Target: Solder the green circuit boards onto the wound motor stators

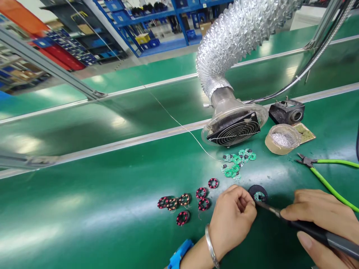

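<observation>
My right hand [325, 220] grips a soldering iron [314, 229] by its dark handle. The iron's tip meets the edge of a small green circuit board [258, 196], which lies in a black ring-shaped piece [254, 189] on the green bench. Beside that piece, on its left, my left hand [234, 215] is closed in a pinch; whatever is between the fingertips is hidden. Several wire-wound ring coils [204, 204], red and black or paler, lie to the left. Beyond the hands is a loose cluster of small green ring-shaped circuit boards [236, 169].
Over the bench hangs a fume extractor fan [237, 130] on a silver duct [218, 56]. A thin wire [179, 122] slants down to the boards. At right are green-handled cutters [322, 175], a round tub of silvery bits [280, 145], a sponge [305, 132] and a black iron stand [287, 112].
</observation>
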`<state>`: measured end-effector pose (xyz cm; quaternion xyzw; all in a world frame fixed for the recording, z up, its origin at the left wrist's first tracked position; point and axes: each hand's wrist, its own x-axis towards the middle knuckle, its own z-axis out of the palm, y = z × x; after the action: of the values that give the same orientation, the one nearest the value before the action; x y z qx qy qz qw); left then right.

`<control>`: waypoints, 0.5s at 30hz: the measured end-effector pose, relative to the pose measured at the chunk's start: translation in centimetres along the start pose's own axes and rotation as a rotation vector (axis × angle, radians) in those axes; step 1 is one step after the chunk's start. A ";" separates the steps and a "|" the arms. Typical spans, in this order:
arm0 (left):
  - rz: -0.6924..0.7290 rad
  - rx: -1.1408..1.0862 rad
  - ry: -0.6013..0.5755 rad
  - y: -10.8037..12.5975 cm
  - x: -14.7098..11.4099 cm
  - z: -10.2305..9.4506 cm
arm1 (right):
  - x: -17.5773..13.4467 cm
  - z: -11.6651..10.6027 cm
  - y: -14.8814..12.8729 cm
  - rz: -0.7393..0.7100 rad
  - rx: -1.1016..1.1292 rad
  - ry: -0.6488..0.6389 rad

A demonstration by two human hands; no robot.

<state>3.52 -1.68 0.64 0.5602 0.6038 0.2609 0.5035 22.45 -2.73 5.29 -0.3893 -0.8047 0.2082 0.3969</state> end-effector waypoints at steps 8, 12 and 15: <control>0.023 0.031 0.014 0.0 0.1 -0.1 | 0.1 0.1 0.2 -0.012 -0.004 -0.013; 0.024 0.043 0.014 0.1 0.1 -0.1 | -0.3 -0.1 0.5 -0.032 -0.028 -0.031; 0.023 0.041 0.016 0.1 0.1 0.0 | -0.9 -0.1 0.9 -0.031 -0.004 0.028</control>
<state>3.55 -1.54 0.73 0.5753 0.6065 0.2586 0.4841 23.28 -2.87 4.36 -0.3803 -0.8055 0.1950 0.4106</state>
